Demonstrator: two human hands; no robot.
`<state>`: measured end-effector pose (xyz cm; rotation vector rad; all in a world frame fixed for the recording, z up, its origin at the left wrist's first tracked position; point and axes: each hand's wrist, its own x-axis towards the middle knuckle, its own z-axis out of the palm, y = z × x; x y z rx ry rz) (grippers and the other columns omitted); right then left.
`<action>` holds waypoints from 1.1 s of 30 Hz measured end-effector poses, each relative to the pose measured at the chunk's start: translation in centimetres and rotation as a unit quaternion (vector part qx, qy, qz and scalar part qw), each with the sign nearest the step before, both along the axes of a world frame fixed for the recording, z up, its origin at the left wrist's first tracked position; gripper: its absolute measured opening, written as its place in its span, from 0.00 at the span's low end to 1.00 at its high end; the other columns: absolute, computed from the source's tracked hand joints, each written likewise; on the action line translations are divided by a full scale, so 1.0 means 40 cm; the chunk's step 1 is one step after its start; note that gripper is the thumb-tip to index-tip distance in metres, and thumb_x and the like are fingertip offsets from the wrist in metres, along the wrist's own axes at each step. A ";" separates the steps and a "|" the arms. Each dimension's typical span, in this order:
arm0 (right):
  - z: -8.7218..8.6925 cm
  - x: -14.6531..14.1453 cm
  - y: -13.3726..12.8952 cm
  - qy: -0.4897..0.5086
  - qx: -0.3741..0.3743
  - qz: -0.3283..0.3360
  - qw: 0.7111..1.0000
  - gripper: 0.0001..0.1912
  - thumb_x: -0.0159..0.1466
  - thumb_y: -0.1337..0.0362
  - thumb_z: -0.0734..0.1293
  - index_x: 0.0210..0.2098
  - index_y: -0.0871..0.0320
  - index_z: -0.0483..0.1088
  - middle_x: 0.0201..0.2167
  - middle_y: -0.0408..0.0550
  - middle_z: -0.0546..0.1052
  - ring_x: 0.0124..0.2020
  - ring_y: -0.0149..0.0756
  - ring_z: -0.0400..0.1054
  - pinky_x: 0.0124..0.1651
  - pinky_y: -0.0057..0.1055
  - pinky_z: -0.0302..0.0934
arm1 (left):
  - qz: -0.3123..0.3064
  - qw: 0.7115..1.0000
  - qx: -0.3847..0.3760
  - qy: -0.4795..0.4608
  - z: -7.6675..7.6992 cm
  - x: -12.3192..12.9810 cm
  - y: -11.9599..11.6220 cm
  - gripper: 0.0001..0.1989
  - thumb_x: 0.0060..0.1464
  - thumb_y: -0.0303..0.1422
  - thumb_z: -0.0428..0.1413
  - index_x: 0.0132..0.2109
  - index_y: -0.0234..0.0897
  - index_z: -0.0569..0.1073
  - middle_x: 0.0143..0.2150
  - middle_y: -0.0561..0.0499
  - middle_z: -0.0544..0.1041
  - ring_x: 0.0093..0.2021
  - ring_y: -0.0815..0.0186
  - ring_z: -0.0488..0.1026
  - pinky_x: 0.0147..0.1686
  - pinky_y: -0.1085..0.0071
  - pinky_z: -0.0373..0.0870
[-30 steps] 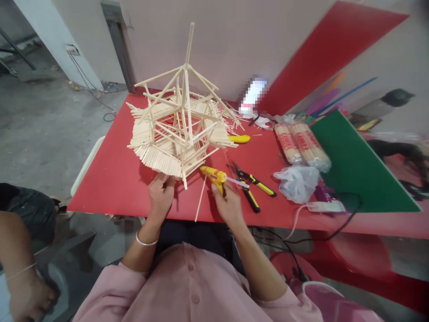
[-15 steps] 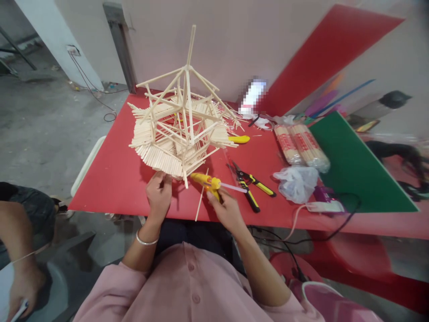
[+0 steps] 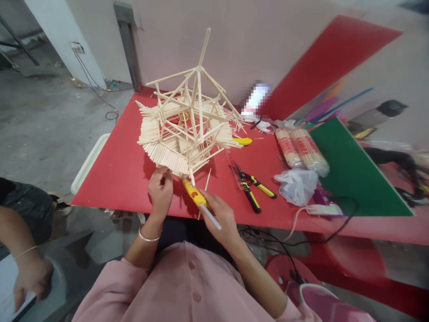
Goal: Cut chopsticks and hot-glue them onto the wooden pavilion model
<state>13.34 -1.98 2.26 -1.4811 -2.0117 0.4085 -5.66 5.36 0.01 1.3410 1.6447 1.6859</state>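
A model built of thin wooden sticks (image 3: 169, 155), with an open pointed frame on top, stands on the red table. Pinched at its near lower edge is my left hand (image 3: 160, 190); the fingertips partly hide the contact. My right hand (image 3: 221, 218) is wrapped round a yellow hot glue gun (image 3: 194, 193), whose nozzle points up and left at the model's front edge. A pale glue stick (image 3: 211, 217) juts from the gun's back. One loose wooden stick (image 3: 208, 180) lies on the table behind the gun, partly covered by my right hand.
Black-and-yellow pliers (image 3: 250, 188) lie right of the model. Beyond are wrapped stick bundles (image 3: 300, 150), a clear plastic bag (image 3: 297, 185), a power strip (image 3: 323, 208) with cables and a green board (image 3: 365, 179). Another person's hand (image 3: 32, 279) is at lower left.
My right hand has turned the glue gun and brought its nozzle left along the model's front edge. My left hand stays at the edge. The view has shifted slightly.
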 end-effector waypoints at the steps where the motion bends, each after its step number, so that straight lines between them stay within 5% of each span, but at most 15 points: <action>1: 0.000 -0.001 -0.005 -0.014 0.010 -0.005 1.000 0.21 0.68 0.60 0.60 0.59 0.56 0.67 0.41 0.54 0.78 0.41 0.40 0.72 0.44 0.35 0.67 | 0.001 1.000 0.004 -0.003 0.000 0.000 0.000 0.08 0.58 0.35 0.54 0.35 0.37 0.74 0.32 0.49 0.77 0.36 0.64 0.75 0.36 0.69 0.71; 9: 0.030 -0.017 -0.013 -0.086 0.069 -0.025 0.994 0.22 0.68 0.62 0.59 0.60 0.56 0.67 0.39 0.52 0.76 0.38 0.38 0.71 0.41 0.32 0.66 | -0.004 0.999 0.040 -0.032 0.005 0.004 0.003 0.07 0.57 0.34 0.55 0.36 0.36 0.75 0.36 0.46 0.79 0.39 0.63 0.77 0.41 0.66 0.73; 18: 0.055 -0.087 -0.043 -0.258 0.168 -0.053 0.950 0.22 0.65 0.71 0.62 0.56 0.46 0.71 0.36 0.49 0.75 0.34 0.37 0.64 0.36 0.34 0.55 | -0.017 0.999 0.019 -0.039 -0.006 0.008 0.004 0.09 0.58 0.36 0.56 0.38 0.36 0.77 0.36 0.46 0.80 0.39 0.64 0.77 0.41 0.68 0.74; 33: 0.056 -0.092 -0.044 -0.226 0.139 -0.039 0.963 0.20 0.65 0.67 0.64 0.56 0.49 0.72 0.35 0.49 0.75 0.35 0.36 0.64 0.38 0.32 0.55 | 0.004 0.987 0.020 -0.159 0.005 -0.027 0.012 0.11 0.58 0.39 0.57 0.41 0.37 0.77 0.38 0.46 0.81 0.39 0.64 0.78 0.42 0.68 0.74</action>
